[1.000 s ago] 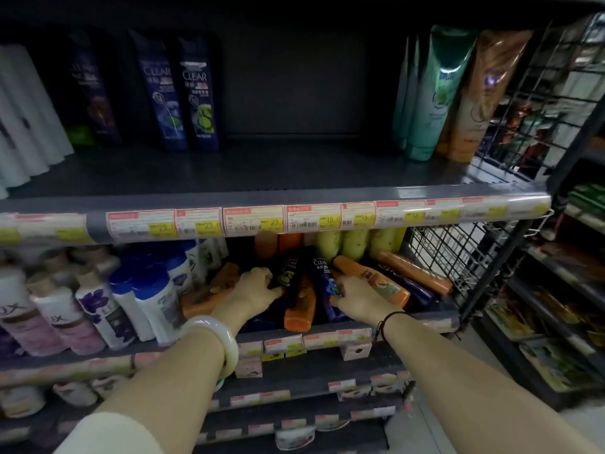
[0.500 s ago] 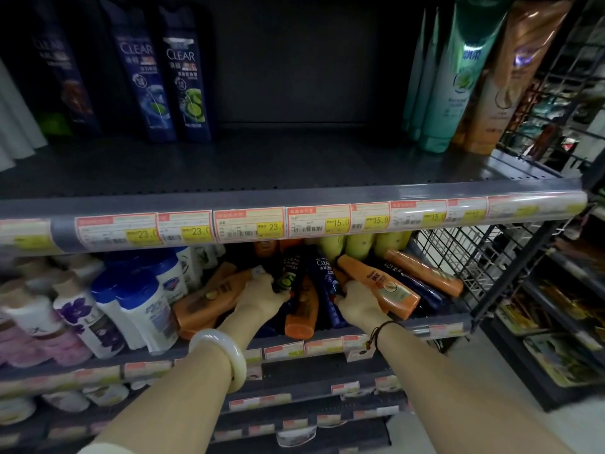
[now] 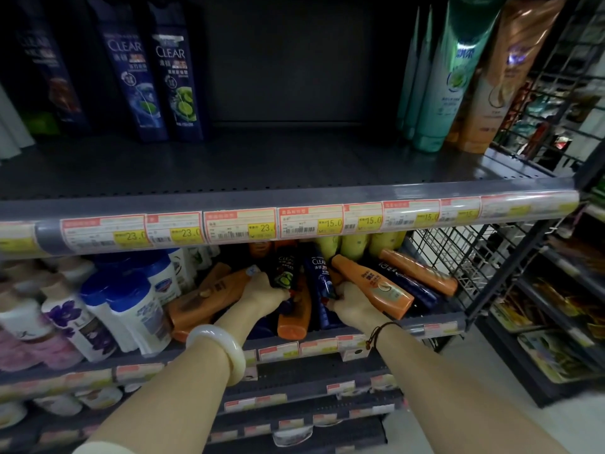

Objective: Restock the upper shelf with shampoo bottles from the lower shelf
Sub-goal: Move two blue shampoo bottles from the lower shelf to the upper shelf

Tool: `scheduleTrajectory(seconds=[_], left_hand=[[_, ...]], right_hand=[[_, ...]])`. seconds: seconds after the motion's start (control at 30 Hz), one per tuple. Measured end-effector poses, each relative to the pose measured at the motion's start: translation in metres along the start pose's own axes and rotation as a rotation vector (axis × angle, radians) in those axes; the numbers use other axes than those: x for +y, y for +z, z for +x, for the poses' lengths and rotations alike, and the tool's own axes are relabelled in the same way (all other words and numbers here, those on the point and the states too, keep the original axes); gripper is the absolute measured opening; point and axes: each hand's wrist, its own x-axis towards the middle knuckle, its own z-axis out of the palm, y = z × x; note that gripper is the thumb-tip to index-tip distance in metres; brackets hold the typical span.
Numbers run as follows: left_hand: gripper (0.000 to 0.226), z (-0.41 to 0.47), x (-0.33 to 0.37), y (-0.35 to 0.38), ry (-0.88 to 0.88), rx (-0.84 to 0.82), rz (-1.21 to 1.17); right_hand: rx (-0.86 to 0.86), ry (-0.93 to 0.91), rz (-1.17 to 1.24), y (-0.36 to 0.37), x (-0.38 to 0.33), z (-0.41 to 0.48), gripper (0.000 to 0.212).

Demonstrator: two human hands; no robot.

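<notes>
Gripping two bottles: left hand (image 3: pixel 262 291) a black bottle (image 3: pixel 285 268), right hand (image 3: pixel 352 306) a blue bottle (image 3: pixel 320 276)

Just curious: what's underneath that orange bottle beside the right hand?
Dark blue bottles lie under the orange bottle, showing past its right side. What else lies beneath is hidden.

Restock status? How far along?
Done: nothing clearly. The upper shelf shows three Clear bottles standing at left, with its middle bare. In hand: left grip holds a dark bottle, right grip a blue bottle, both lying on the lower shelf, not yet lifted. Left: raise both, stand them up top, repeat.
</notes>
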Motion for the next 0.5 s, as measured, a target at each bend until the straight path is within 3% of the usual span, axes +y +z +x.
scheduleTrajectory(seconds=[0.5], left_hand=[[0.060,-0.0052,-0.0005,0.0032,-0.025,-0.007,-0.236]], right_hand=[[0.016,0.070,0.237,0.0031,-0.0036,-0.0075,0.050]])
